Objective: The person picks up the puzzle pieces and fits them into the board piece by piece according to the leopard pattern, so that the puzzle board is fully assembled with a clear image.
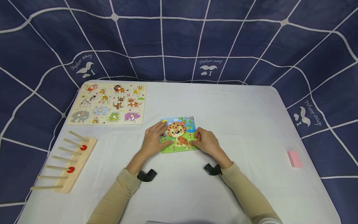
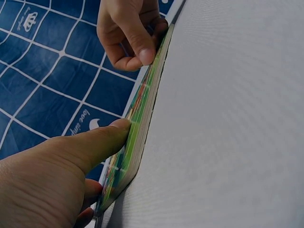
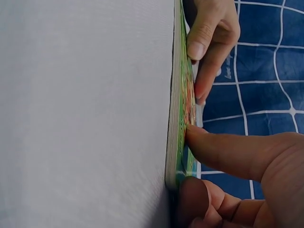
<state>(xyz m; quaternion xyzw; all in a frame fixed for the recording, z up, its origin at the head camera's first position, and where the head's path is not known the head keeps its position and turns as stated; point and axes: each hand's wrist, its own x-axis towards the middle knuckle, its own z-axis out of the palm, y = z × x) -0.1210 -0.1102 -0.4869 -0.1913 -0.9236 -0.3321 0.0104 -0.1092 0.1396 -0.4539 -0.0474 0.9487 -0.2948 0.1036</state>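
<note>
A square leopard picture puzzle [image 1: 179, 132] lies flat on the white table, its spotted cub on green grass under a blue sky. The left hand [image 1: 153, 139] rests on its left side, thumb on the picture and fairly straight fingers reaching toward the upper left corner. At the right edge, the right hand [image 1: 207, 141] holds the puzzle with its thumb on the face and its other fingers curled against the side. The left wrist view shows the board's thick pale edge [image 2: 151, 107] close to the tablecloth. From the right wrist, the right thumb [image 3: 223, 147] presses near the lower corner.
A wooden animal peg puzzle [image 1: 107, 121] lies at the back left. Before it stands a wooden rack [image 1: 81, 165] with several pegs and two red beads [image 1: 71, 170]. A pink block [image 1: 294, 159] sits near the right table edge. Dark blue checked cloth [image 1: 181, 37] surrounds the table.
</note>
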